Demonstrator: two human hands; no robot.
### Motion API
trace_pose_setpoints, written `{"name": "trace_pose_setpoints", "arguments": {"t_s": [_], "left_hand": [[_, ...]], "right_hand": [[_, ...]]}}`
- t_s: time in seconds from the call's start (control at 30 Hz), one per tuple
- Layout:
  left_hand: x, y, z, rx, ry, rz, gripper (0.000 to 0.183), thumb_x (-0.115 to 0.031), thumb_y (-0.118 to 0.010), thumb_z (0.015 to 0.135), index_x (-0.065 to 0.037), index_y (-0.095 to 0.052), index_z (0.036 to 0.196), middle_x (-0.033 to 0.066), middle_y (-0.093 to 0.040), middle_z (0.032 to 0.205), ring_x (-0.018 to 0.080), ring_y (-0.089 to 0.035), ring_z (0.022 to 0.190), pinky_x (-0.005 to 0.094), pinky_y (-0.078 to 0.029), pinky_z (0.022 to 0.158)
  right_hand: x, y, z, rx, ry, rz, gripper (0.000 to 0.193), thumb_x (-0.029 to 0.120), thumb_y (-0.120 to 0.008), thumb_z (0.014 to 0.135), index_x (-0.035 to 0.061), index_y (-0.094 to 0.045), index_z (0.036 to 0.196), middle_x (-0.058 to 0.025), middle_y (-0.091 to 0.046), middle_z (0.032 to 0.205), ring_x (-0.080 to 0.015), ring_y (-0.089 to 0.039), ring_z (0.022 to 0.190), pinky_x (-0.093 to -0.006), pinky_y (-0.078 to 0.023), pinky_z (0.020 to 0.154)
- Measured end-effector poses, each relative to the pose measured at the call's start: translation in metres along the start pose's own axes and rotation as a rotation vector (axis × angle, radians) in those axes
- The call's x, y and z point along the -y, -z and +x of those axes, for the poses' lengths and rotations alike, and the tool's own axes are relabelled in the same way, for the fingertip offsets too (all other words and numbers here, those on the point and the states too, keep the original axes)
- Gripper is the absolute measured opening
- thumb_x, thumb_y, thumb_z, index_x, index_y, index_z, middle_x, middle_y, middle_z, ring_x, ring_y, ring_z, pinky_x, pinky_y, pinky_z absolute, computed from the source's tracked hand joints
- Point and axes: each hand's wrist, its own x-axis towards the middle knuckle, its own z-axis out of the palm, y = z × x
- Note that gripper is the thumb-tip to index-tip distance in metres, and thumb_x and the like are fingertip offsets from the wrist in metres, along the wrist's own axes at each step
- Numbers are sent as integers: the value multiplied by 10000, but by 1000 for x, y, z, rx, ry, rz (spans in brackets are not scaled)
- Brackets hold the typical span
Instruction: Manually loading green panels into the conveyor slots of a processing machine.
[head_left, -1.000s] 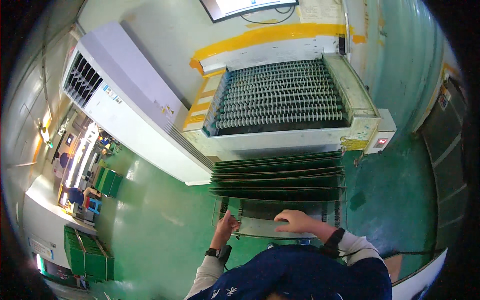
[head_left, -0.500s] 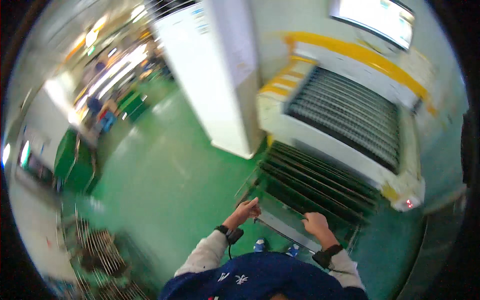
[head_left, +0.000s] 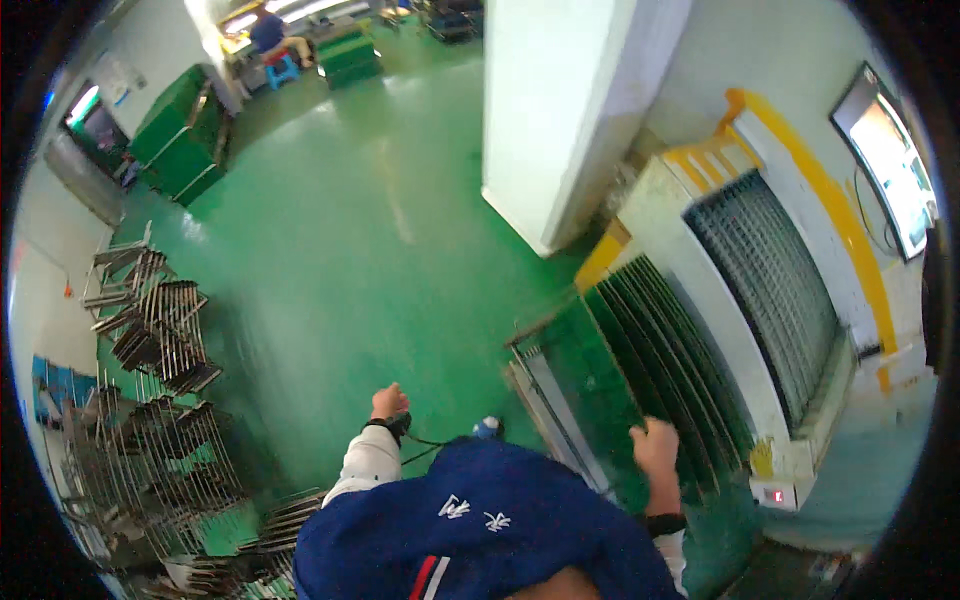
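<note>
1. Nearest: wearer's dark blue top (head_left: 480, 530), pale sleeves at either side.
2. Right hand (head_left: 656, 445) by the near edges of dark green panels (head_left: 665, 340); fingers bent. Cannot tell whether they touch or grip a panel.
3. Left hand (head_left: 390, 401) out over green floor (head_left: 330, 260), well apart from the panels; fingers curled in together, nothing seen in them.
4. Panels stand on edge, row-wise, in a low rack (head_left: 567, 415) to the right.
5. Left side: metal wire racks (head_left: 175, 470) clustered near the wall.
6. Right, just beyond the panels: pale machine (head_left: 655, 225) with ribbed bed and yellow markings; lit screen (head_left: 885, 160) on the wall behind.
7. Farther, centre: tall white cabinet (head_left: 555, 110).
8. Far left: green box-shaped stack (head_left: 185, 135); beyond it, a person (head_left: 268, 33) on a blue stool (head_left: 283, 72).
</note>
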Motion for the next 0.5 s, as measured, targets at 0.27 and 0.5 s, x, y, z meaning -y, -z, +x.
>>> {"name": "trace_pose_setpoints", "arguments": {"t_s": [0.27, 0.5], "left_hand": [[3, -34, -14, 84, 3, 66, 251, -256, -520, 852, -54, -438, 727, 70, -487, 622, 201, -479, 487, 332, -394, 416], [-15, -127, 2, 274, 20, 172, 239, -261, -530, 868, -24, -502, 861, 97, -560, 765, 217, -574, 616, 319, -464, 520]], "right_hand": [[-14, 175, -32, -161, -123, 219, 275, 173, -654, 699, -30, -614, 880, -178, -618, 802, -272, -568, 704, -357, -437, 681], [-105, 209, -71, -755, -345, 1202, 304, 29, -614, 763, 1, -568, 1061, -68, -610, 973, -177, -582, 841, -296, -464, 761]]}}
